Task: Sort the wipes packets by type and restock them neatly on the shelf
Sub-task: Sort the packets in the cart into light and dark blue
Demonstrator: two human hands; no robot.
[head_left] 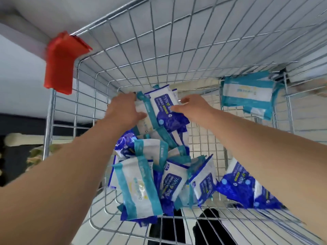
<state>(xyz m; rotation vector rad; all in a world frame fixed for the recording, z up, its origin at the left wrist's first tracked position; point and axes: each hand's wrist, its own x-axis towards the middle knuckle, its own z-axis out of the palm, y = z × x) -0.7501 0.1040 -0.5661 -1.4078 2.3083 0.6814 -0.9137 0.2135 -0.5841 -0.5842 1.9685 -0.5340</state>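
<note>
I look down into a wire shopping cart [123, 64] holding a jumbled pile of wipes packets [159, 177], some teal-and-white, some dark blue and white. My left hand [123, 112] grips a teal-and-white packet [144, 119] at the far end of the pile. My right hand [192, 108] holds the edge of a dark blue packet [166, 106] marked 75%. Both packets are lifted slightly above the heap. Outside the cart, at the right, a stack of teal-and-white packets [247, 93] lies flat, and a few dark blue packets [242, 186] lie at the lower right.
A red plastic corner guard [62, 62] caps the cart's far left corner. A white shelf edge [23, 27] runs along the upper left. Below the cart's near side, dark shapes [208, 225] show through the wire. The floor at the left is dim.
</note>
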